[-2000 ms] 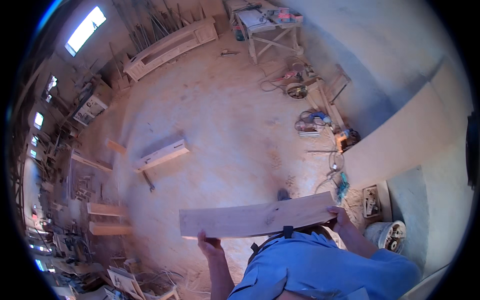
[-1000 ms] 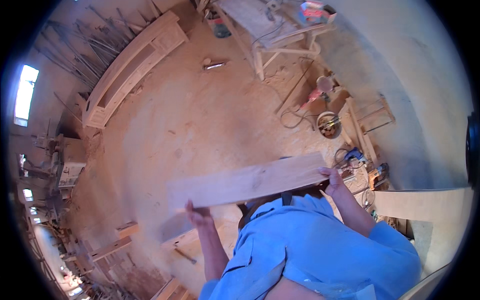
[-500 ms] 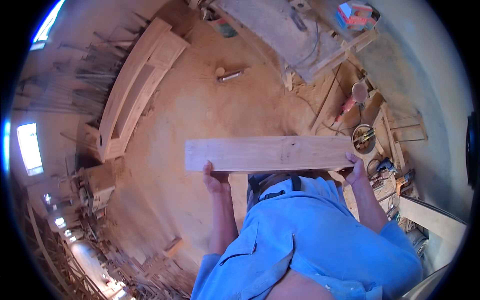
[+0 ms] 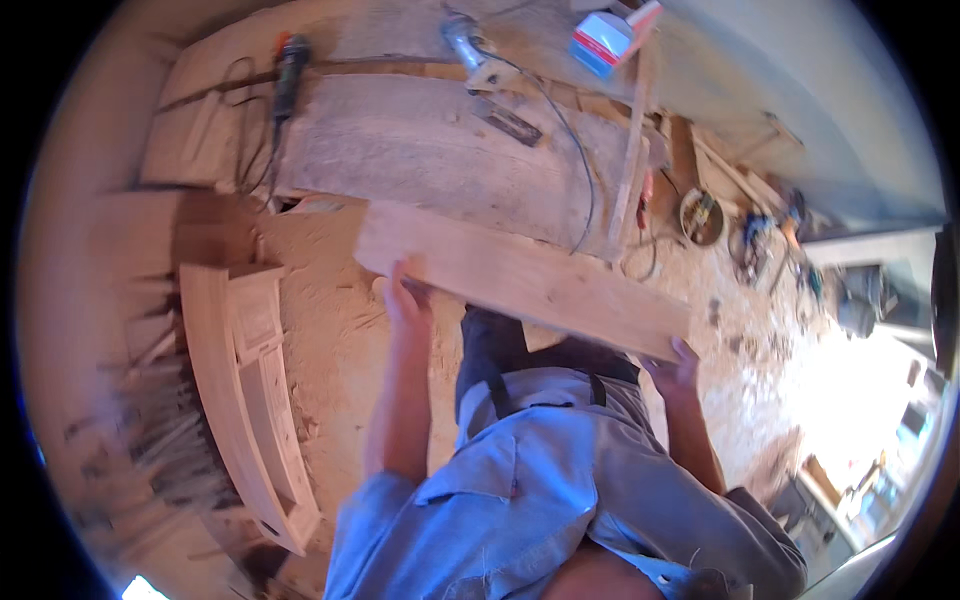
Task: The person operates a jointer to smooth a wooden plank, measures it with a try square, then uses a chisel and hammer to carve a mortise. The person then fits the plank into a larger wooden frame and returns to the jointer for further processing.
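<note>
A long pale wooden board (image 4: 530, 275) is held across the front of my body, tilted so that its left end lies farther away than its right. My left hand (image 4: 407, 293) grips the near edge toward the left end, thumb on top. At the right end my right hand (image 4: 675, 372) is closed on the corner, its thumb also on the upper face. The fingers under the board are hidden. Just beyond the board's left end is the dusty workbench (image 4: 370, 140).
On the bench lie a corded grinder (image 4: 289, 80), another corded power tool (image 4: 465, 42) and a red-white-blue box (image 4: 606, 42). A wooden cabinet frame (image 4: 240, 400) lies at left. A bucket (image 4: 702, 218) stands at right on the sawdust-covered floor, near other tools.
My body has turned and come closer to the workbench, which now fills the upper view. The board has gone from level to slanting, its left end farther out. Both hands keep their hold.
</note>
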`<state>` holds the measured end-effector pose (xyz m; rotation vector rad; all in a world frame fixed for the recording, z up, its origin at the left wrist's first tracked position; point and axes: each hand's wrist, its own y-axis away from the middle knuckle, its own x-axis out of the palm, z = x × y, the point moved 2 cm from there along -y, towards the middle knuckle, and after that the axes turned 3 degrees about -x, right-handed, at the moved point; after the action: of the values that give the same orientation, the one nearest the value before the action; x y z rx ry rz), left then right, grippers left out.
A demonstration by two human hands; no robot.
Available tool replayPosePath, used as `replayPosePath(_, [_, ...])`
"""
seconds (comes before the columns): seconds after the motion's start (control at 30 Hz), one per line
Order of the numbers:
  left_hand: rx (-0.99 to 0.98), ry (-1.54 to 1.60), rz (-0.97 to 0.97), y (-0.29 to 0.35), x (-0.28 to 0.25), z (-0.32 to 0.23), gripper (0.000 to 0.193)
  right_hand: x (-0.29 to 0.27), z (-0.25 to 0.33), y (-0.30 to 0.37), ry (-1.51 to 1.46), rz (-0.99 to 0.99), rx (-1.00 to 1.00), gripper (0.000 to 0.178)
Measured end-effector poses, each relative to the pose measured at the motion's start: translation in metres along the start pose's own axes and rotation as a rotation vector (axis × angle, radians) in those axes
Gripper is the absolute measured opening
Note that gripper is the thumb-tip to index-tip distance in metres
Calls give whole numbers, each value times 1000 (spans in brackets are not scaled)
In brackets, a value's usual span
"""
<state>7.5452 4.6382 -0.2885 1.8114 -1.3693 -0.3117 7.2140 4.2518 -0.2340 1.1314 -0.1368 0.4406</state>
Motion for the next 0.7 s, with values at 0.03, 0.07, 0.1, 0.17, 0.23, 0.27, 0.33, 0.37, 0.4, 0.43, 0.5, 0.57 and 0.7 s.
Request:
replayPosePath(0.03, [-79,-12,17,-42,14,-27,50,32,-25,-11,-55,-49,-39,75])
replayPosePath(0.07, [-162,-20,28,-73,29,-53,48,58,-43,-21,-69,-85,-28,75])
replayPosePath(0.1, [-138,-47,43,-88,46,-77,47,81,-58,-34,-90,-117,-19,75])
replayPosePath(0.17, [-119,-63,-59,-124,59,-115,45,136,-79,-70,-98,-43,-51,74])
replayPosePath(0.23, [-151,-143,-158,-169,68,-130,45,195,-88,-91,-84,33,-149,66])
replayPosePath(0.27, [-153,-210,-154,-184,63,-135,45,206,-92,-110,-97,102,-162,63])
replayPosePath(0.33, [-144,-268,-147,-206,36,-146,47,248,-93,-134,-76,114,-164,60])
replayPosePath(0.37, [-142,-319,-134,-199,40,-138,45,254,-90,-144,68,121,-273,60])
replayPosePath(0.4, [-133,-367,-124,-187,40,-131,43,256,-89,-152,220,125,-371,60])
replayPosePath(0.43, [-111,-485,-64,-174,35,-122,39,258,-88,-154,464,72,-465,62])
replayPosePath(0.5, [-141,-698,201,-185,-50,-125,31,274,-91,-131,728,64,-522,64])
replayPosePath(0.57, [-277,-757,405,-173,-126,-120,23,283,-99,-84,756,95,-476,65])
replayPosePath(0.7, [-169,-1251,766,-61,-231,-92,31,174,-214,-29,527,-6,-611,58])
